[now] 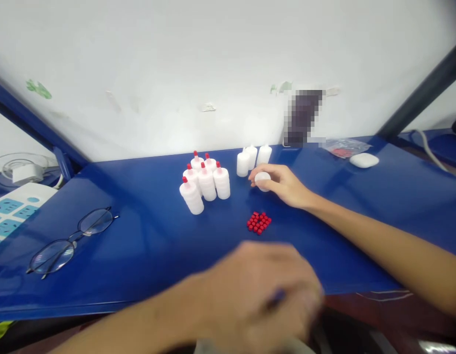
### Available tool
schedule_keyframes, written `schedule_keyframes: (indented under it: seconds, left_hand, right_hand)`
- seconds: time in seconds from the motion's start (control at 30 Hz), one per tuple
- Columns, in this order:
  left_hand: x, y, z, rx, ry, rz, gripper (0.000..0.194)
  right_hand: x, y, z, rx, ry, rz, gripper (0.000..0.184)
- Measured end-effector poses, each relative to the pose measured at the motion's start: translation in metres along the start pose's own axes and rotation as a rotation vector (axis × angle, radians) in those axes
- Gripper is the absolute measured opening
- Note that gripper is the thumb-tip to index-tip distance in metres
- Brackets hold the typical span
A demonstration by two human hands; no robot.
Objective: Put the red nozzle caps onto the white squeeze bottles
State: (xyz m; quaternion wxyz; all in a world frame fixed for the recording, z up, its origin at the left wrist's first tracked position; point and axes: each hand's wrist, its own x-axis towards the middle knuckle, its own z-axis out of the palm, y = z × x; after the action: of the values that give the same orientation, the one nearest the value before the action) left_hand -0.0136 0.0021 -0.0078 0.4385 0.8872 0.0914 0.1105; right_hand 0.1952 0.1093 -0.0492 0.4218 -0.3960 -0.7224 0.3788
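White bottle (262, 182), clamped in my right hand (288, 187) on the far side of the red caps (258, 224), wants a light pinch against denting, I'd judge; whether my blurred left hand (266, 295) is open, I cannot tell.

The glossy table (154, 246) is solid blue. Cylindrical plastic bottles (208, 187) are white under bright red pointed caps (203, 166); uncapped cylindrical bottles (243, 164) and a round plastic piece (262, 180) are plain white. Small loose caps (258, 224) are deep red. The rectangular plastic power strip (43, 192) is white with light-blue panels (7, 206).
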Motion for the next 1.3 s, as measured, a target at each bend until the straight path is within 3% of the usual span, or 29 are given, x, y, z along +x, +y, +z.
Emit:
schedule_keyframes:
  seconds: [0.03,0.1,0.23,0.33,0.43,0.73,0.93,1.17,1.3]
  left_hand:
    - [0.001,-0.011,-0.012,0.115,0.218,-0.044,0.027]
    - [0.001,-0.037,-0.034,0.370,0.405,-0.082,0.024]
    - [-0.003,-0.075,-0.054,0.649,0.284,-0.170,0.036]
    - [-0.003,-0.080,-0.056,0.728,0.124,-0.190,0.041]
    - [-0.001,-0.077,-0.056,0.766,0.055,-0.202,0.044]
    - [0.003,-0.081,-0.054,0.763,0.083,-0.233,0.038]
    - [0.005,-0.081,-0.055,0.711,0.114,-0.202,0.033]
    - [0.006,-0.087,-0.054,0.672,0.185,-0.142,0.030]
    - [0.005,-0.088,-0.053,0.690,0.168,-0.151,0.031]
  right_hand:
    - [0.000,0.000,0.000,-0.013,0.000,-0.011,0.017]
    - [0.001,0.000,0.000,-0.039,0.001,-0.032,0.018]
    - [0.002,-0.002,0.003,-0.071,-0.008,-0.052,0.018]
    - [0.001,-0.003,0.004,-0.096,-0.017,-0.057,0.018]
    - [0.000,-0.003,0.003,-0.132,-0.029,-0.062,0.019]
    - [-0.002,-0.003,0.006,-0.290,-0.010,-0.124,0.022]
    - [-0.003,-0.009,0.009,-0.485,-0.012,-0.153,0.015]
    - [-0.004,-0.008,0.009,-0.542,-0.003,-0.079,0.011]
    - [-0.004,-0.008,0.010,-0.550,-0.012,-0.047,0.012]
